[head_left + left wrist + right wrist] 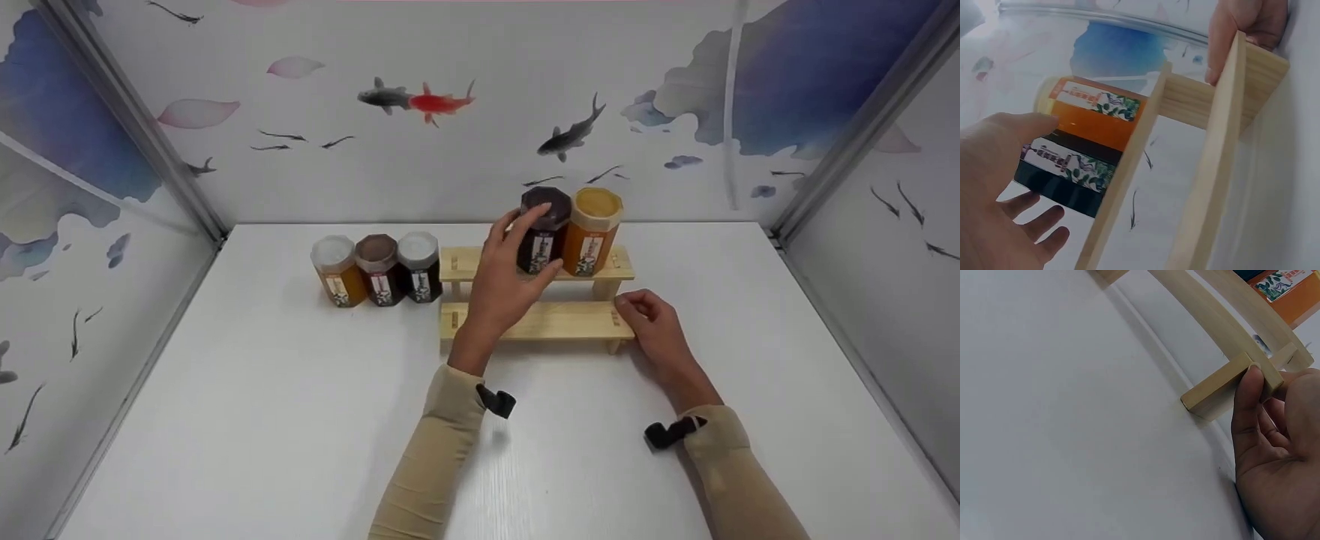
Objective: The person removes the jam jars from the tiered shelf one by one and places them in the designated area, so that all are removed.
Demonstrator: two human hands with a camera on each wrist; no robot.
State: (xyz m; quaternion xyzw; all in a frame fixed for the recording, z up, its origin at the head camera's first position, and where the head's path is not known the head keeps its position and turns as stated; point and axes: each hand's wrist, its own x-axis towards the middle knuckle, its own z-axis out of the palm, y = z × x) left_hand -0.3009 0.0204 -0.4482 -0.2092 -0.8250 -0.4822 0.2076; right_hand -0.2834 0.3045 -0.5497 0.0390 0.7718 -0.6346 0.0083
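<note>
A dark jar [541, 236] with a black lid stands on the upper step of the wooden rack [555, 321], against an amber jar [592, 240] with a yellow lid. My left hand [504, 281] spreads around the dark jar, its index finger over the lid and its thumb in front. In the left wrist view, gaps show between several fingers [1044, 225] and the jar's side. The thumb lies straight and overlaps the amber jar. My right hand [1280, 450] pinches the right end of the lower step between thumb and fingers.
Left of the rack, three jars stand in a row: an amber jar [341, 277] with a white lid, a dark reddish jar [382, 274] with a brown lid and a black jar [421, 270] with a white lid. Printed walls [480, 165] enclose the white table [300, 420].
</note>
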